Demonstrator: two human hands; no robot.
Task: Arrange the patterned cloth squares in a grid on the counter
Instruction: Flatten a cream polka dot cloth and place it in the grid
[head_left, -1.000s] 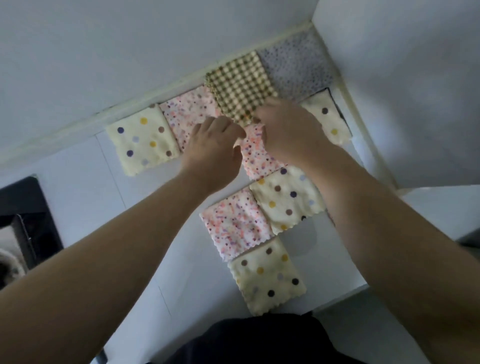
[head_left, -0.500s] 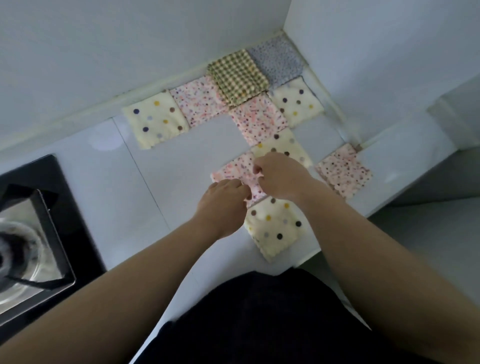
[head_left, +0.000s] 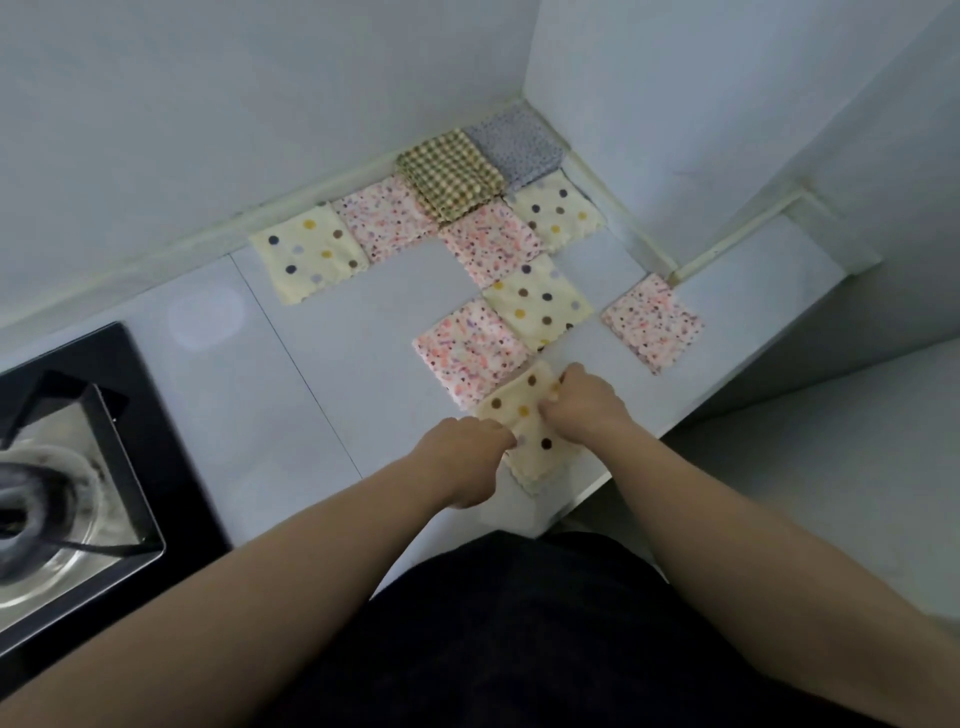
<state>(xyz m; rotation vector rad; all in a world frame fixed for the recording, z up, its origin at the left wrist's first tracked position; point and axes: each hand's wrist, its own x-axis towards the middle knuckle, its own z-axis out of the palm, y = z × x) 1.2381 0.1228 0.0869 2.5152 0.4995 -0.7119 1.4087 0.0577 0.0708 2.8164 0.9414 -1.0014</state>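
Several patterned cloth squares lie on the white counter. Along the back wall sit a cream dotted square, a pink speckled one, a green checked one and a grey one. A diagonal run comes toward me: a pink square, a cream dotted square, another pink one. A further cream dotted square and a lone pink square lie to the right. At the front edge, my left hand and my right hand pinch the nearest cream dotted square.
A black gas hob with a metal pot fills the left side. Walls close off the back and right; a pipe runs along the right ledge. The counter's front edge ends just below my hands.
Both hands have come back toward me, from the pink squares near the wall to the cream dotted square at the front edge. The camera has pulled back too.
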